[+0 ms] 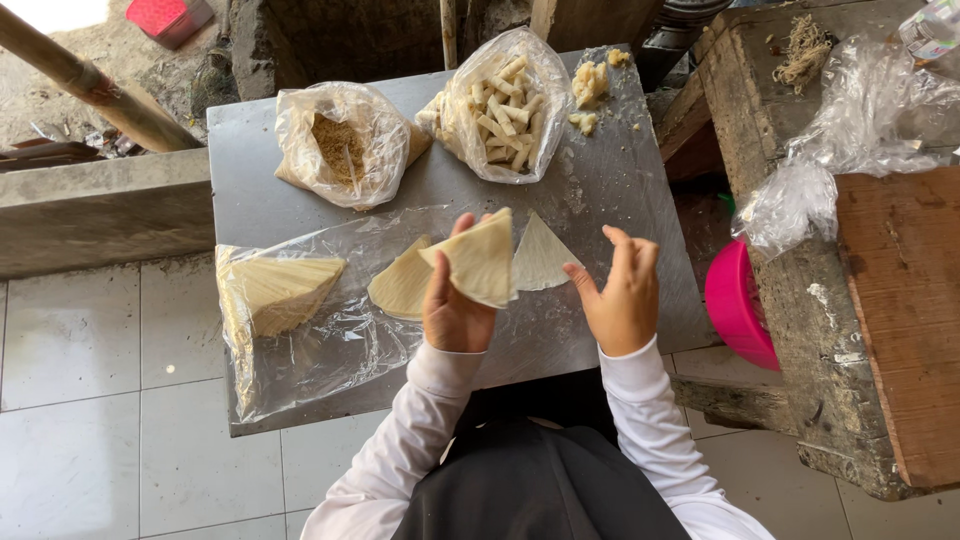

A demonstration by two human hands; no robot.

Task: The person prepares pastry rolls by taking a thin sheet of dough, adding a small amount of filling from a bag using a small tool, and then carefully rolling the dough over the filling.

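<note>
My left hand (452, 305) holds up a pale yellow triangular wrapper sheet (482, 256) above the grey metal table (620, 190). My right hand (622, 292) hovers just right of it, fingers apart, holding nothing. Below the held sheet two more triangular sheets lie on clear plastic: one (400, 283) to the left, one (541, 255) to the right. A stack of the same sheets (283, 290) rests inside the clear plastic at the table's left. Both sleeves are white.
At the table's far side stand a plastic bag of brown crumbs (342, 145) and a plastic bag of pale sticks (503, 110). A pink bowl (738, 305) sits between the table and a wooden bench (900, 290) at right. Crumpled clear plastic (850, 140) lies on the bench.
</note>
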